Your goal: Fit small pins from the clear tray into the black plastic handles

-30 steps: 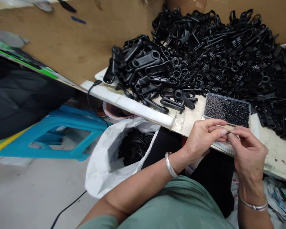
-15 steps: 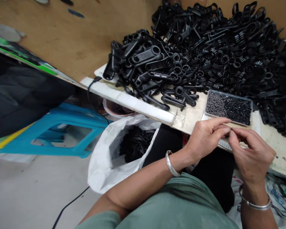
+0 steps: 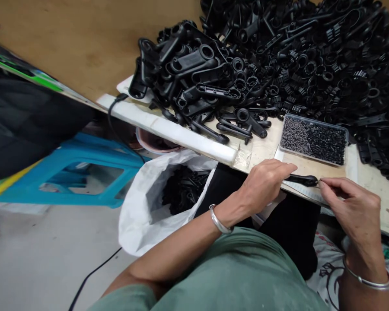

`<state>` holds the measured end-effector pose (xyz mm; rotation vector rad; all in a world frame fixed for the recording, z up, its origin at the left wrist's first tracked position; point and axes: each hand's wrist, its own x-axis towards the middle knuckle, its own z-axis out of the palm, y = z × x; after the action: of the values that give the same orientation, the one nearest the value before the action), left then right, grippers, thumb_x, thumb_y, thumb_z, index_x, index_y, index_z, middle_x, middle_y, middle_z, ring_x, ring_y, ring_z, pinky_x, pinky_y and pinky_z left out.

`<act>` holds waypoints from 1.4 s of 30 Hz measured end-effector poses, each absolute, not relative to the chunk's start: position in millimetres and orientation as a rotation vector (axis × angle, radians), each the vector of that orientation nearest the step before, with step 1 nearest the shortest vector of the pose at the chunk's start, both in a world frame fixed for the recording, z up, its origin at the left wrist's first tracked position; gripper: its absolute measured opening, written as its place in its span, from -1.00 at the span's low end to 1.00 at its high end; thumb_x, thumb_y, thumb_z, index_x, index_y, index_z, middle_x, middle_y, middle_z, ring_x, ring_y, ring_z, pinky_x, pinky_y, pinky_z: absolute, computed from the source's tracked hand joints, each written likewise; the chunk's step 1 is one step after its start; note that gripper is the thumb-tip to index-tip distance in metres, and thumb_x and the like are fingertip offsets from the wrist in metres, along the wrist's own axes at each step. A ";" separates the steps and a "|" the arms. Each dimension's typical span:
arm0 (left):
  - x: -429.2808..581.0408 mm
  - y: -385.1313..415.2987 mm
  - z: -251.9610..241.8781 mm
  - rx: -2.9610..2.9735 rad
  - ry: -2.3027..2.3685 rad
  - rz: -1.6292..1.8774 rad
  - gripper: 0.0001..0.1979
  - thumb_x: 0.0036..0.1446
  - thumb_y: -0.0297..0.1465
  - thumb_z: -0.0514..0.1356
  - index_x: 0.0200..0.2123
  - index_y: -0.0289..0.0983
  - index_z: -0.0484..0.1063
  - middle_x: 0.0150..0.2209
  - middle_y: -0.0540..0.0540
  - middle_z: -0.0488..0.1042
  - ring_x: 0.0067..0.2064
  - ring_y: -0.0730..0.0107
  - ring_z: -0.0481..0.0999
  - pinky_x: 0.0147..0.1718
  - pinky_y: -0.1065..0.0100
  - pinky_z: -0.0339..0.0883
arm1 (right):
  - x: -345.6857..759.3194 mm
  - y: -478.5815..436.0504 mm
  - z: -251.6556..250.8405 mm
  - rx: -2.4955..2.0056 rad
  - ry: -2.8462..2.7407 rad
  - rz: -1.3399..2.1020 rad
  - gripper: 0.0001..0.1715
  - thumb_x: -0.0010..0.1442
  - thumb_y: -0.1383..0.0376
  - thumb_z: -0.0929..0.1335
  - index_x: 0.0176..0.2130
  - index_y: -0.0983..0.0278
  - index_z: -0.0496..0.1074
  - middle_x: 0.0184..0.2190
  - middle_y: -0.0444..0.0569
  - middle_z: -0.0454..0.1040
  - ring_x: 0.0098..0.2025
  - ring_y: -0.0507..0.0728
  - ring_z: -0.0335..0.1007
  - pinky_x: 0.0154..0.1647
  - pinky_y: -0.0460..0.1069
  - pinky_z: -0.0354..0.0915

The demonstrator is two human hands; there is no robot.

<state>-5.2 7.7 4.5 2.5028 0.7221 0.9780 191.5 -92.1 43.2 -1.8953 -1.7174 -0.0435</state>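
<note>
Head view: left hand (image 3: 262, 185) grips black part (image 3: 302, 178) at table (image 3: 372, 196) edge.

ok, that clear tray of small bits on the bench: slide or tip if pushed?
Probably slides, not tips: the clear tray is low, wide and flat on the table. Likely heavy for its size, being nearly full of small grey and black pieces. Its thin walls may flex, so loose pieces could spill if lifted by one corner.

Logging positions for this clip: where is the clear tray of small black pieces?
Head view, right of centre: the tray sits on the bench, against the heap of black parts, just beyond the right hand.
</note>
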 end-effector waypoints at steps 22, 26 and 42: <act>9.4 9.4 10.2 2.283 0.748 0.867 -0.88 0.21 -0.49 0.29 -0.16 -0.31 0.54 -0.20 -0.12 0.64 -0.13 0.25 0.63 -0.12 0.31 0.49 | 190.5 -91.0 38.3 -1.923 -1.639 0.026 -0.85 0.22 0.23 0.40 -0.34 0.21 0.58 -0.41 -0.11 0.62 -0.47 0.05 0.49 -0.37 -0.04 0.39; 10.6 6.3 8.5 2.304 0.745 0.840 -0.95 0.24 -0.46 0.27 -0.24 -0.28 0.54 -0.25 -0.07 0.63 -0.18 0.29 0.62 -0.15 0.32 0.48 | 183.6 -86.8 40.5 -1.903 -1.743 -0.038 -0.83 0.26 0.27 0.36 -0.34 0.22 0.56 -0.41 -0.09 0.61 -0.43 0.08 0.52 -0.35 -0.03 0.40; 11.6 0.9 -3.3 2.241 0.670 1.015 -0.89 0.31 -0.45 0.19 -0.14 -0.31 0.50 -0.18 -0.13 0.64 -0.11 0.29 0.63 -0.09 0.28 0.48 | 159.7 -82.9 44.3 -2.062 -2.010 -0.339 -0.73 0.34 0.29 0.28 -0.24 0.33 0.55 -0.37 0.05 0.59 -0.37 0.14 0.52 -0.34 0.00 0.32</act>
<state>11.6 0.9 -3.3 2.2408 0.6699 1.0155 159.7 -82.9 44.3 -2.0624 -2.0095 -0.3392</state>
